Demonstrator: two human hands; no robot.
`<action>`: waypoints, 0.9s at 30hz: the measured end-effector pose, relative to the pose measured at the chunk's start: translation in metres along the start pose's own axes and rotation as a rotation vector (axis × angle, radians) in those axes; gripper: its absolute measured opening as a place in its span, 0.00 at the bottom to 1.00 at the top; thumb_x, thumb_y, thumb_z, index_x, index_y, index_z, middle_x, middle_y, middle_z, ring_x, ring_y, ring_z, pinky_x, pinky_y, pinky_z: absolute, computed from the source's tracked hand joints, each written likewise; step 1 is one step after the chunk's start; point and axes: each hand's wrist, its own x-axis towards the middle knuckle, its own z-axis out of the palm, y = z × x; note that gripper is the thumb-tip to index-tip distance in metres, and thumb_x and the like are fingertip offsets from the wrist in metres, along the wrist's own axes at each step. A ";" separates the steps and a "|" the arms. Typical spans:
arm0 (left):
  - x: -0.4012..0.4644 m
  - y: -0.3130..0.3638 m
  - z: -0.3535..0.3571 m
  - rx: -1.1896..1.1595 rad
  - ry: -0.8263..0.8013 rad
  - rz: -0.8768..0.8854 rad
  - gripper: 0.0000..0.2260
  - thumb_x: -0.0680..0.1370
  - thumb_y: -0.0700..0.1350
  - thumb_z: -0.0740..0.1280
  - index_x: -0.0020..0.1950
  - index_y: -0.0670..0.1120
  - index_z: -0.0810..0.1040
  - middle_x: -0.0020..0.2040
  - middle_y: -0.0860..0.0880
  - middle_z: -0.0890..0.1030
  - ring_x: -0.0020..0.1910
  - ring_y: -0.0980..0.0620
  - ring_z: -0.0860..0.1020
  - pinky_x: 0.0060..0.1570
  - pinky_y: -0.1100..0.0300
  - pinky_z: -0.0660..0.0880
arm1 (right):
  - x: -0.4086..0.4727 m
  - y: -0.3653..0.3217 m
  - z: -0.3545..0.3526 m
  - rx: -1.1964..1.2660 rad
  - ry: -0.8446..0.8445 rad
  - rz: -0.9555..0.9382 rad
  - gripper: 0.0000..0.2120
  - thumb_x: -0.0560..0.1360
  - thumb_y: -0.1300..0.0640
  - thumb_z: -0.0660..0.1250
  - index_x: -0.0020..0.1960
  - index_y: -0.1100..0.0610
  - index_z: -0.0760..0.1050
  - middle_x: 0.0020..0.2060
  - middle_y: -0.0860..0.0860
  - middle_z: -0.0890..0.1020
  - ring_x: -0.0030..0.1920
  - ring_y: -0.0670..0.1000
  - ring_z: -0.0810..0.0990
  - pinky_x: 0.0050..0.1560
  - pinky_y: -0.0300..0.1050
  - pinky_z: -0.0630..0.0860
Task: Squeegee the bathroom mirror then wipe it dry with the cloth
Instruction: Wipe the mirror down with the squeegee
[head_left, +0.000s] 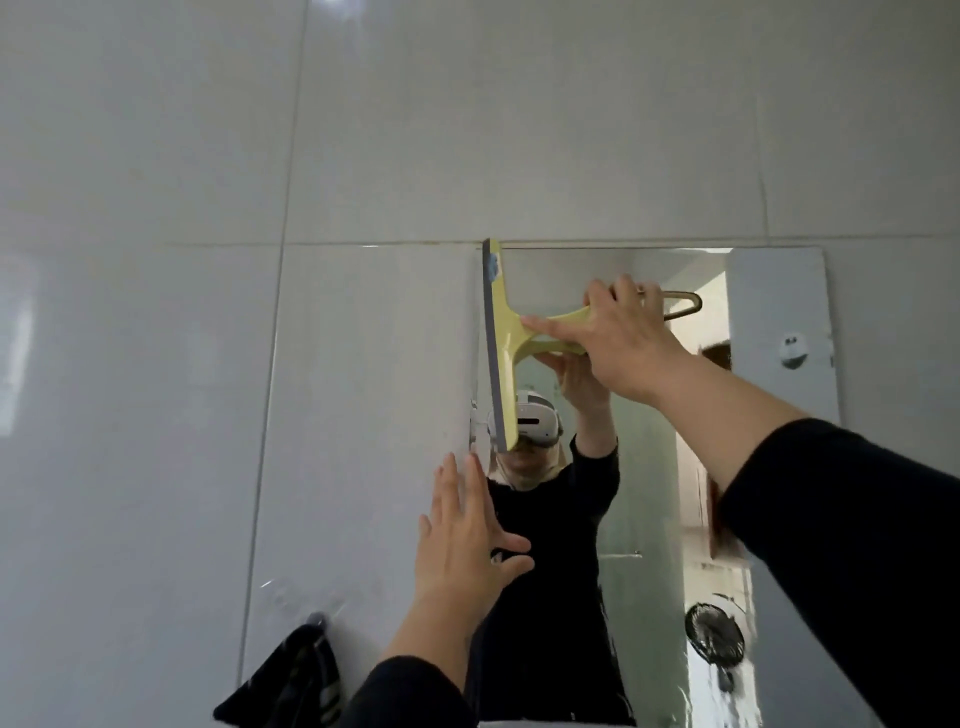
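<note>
right hand (623, 338) grips the squeegee (501, 343), blade upright at the mirror (649, 467) top-left corner; left hand (462, 540) flat, empty at its left edge. uneven pressure could leave streaks.

Both arms wear long black sleeves (852, 545) pushed up short of the bare wrists.

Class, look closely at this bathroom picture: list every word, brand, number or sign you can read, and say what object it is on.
None can be read.
squeegee: plain yellow, with a small blue patch near the blade's top; no letters show.
dark cloth: pale stripes only, no lettering.
white fitting reflected in the mirror: dark marks, too blurred to read.
wall tiles: blank.
</note>
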 end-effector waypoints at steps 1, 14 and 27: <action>0.003 0.001 0.003 -0.006 -0.008 -0.016 0.56 0.69 0.61 0.71 0.73 0.50 0.28 0.76 0.48 0.31 0.75 0.48 0.33 0.74 0.45 0.52 | 0.005 -0.002 0.006 0.002 0.012 -0.002 0.28 0.80 0.55 0.51 0.69 0.27 0.46 0.56 0.56 0.67 0.56 0.59 0.63 0.59 0.59 0.61; 0.011 0.010 0.016 0.014 -0.031 -0.098 0.60 0.67 0.61 0.73 0.72 0.48 0.25 0.72 0.49 0.23 0.72 0.47 0.27 0.72 0.42 0.51 | 0.025 -0.012 0.040 0.112 0.135 -0.085 0.24 0.79 0.54 0.50 0.71 0.35 0.56 0.45 0.53 0.70 0.44 0.53 0.61 0.49 0.53 0.62; 0.015 0.003 0.021 0.023 -0.022 -0.092 0.62 0.65 0.64 0.73 0.67 0.51 0.20 0.71 0.50 0.22 0.71 0.47 0.26 0.73 0.41 0.53 | 0.015 -0.009 0.041 0.111 0.167 0.012 0.17 0.81 0.49 0.54 0.68 0.34 0.63 0.44 0.51 0.77 0.48 0.54 0.71 0.47 0.51 0.59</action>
